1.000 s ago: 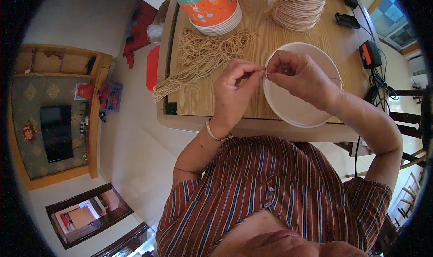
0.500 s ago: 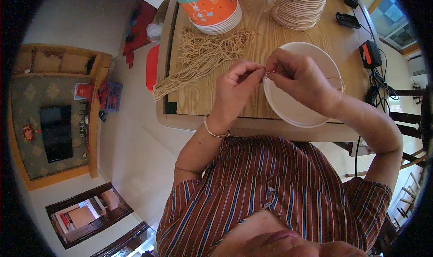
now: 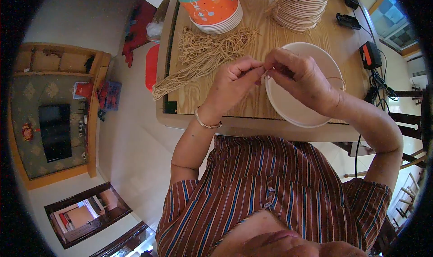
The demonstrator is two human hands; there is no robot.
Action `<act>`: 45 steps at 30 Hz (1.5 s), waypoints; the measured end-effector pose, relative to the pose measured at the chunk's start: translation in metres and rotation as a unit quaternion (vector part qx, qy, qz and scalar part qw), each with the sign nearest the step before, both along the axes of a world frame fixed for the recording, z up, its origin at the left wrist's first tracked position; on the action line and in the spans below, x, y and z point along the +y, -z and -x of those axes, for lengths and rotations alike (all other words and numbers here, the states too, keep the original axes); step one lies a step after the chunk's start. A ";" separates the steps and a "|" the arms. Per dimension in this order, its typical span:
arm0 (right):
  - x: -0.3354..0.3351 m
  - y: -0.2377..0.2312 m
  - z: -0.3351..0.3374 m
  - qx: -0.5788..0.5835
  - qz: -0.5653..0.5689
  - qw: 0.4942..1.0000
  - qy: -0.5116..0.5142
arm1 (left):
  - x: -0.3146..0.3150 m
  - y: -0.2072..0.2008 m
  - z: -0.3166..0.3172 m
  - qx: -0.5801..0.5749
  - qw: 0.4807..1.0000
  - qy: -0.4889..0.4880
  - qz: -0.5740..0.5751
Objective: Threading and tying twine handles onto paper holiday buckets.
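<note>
A white paper bucket (image 3: 306, 111) stands on the table in front of me, its open mouth facing up. Both hands meet at the left side of its rim. My left hand (image 3: 232, 83) pinches thumb and forefinger together just outside the rim. Over the mouth, my right hand (image 3: 304, 78) pinches right against the left fingertips. Between them is a thin twine cord, mostly hidden by the fingers. A piece of the same cord (image 3: 336, 78) shows at the bucket's right rim. Left of the hands lies a loose bundle of tan twine cords (image 3: 212, 54).
Farther back stand a stack of orange-and-green paper buckets (image 3: 209, 11) and another stack (image 3: 300, 11) with twine hanging at its rims. A black-and-orange box (image 3: 370, 55) and tangled black cables (image 3: 381, 87) lie along the table's right edge. A red stool (image 3: 152, 67) is beyond the left edge.
My left forearm and wrist have shifted slightly left and up, the bracelet with them. The fingertips stay together at the bucket's rim, and the right hand has barely moved.
</note>
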State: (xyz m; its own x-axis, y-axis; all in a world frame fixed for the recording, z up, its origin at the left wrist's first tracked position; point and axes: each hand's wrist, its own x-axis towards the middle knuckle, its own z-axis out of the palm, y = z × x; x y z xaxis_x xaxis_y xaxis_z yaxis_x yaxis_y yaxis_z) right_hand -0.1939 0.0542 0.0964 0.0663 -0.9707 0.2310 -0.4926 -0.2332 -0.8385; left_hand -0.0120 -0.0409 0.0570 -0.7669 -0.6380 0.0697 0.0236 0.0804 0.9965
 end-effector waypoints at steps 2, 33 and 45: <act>-0.001 0.002 0.000 0.021 0.013 1.000 0.008 | 0.000 -0.001 -0.001 0.010 1.000 0.010 0.002; -0.001 0.010 0.001 0.019 0.009 0.998 0.058 | 0.026 -0.005 0.010 -0.029 0.993 -0.116 0.007; 0.005 -0.001 0.002 0.238 0.119 0.964 0.007 | 0.022 -0.006 0.009 -0.031 0.993 -0.105 0.050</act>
State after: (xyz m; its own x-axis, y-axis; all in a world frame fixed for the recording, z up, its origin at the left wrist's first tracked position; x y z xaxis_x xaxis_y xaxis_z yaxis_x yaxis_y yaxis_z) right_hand -0.1964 0.0592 0.0972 0.2067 -0.8955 0.3941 -0.8123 -0.3816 -0.4411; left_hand -0.0213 -0.0189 0.0632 -0.6226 -0.7764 0.0977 -0.0661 0.1766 0.9821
